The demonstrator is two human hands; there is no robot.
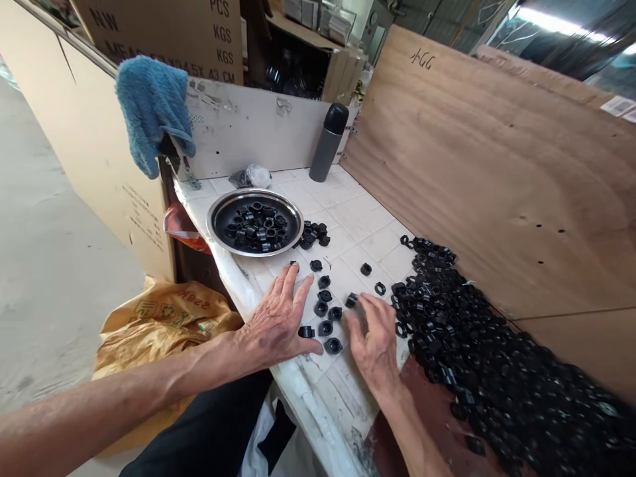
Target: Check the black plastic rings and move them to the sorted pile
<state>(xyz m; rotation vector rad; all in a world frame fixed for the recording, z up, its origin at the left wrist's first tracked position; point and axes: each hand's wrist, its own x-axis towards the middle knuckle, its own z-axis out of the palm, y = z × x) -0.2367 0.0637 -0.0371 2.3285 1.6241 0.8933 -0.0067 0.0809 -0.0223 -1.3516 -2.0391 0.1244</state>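
My left hand [279,318] lies low over the table's near left edge, thumb and fingers spread, beside several small black rings. One black ring [307,332] shows between its thumb and fingers, not gripped. My right hand [372,331] has its thumb and forefinger around a black ring [351,300]. Between the hands stand loose black rings [324,327] in a rough column. A steel-rimmed round tray [213,228] full of black rings sits beyond my left hand. To the right of my right hand spreads a large pile of black rings [447,318].
A grey flask [325,149] stands at the table's back corner, near a small plastic bag [258,175]. A blue towel [152,106] hangs at the back left. A wooden board [497,165] walls the right side. A yellow sack [159,331] lies below left.
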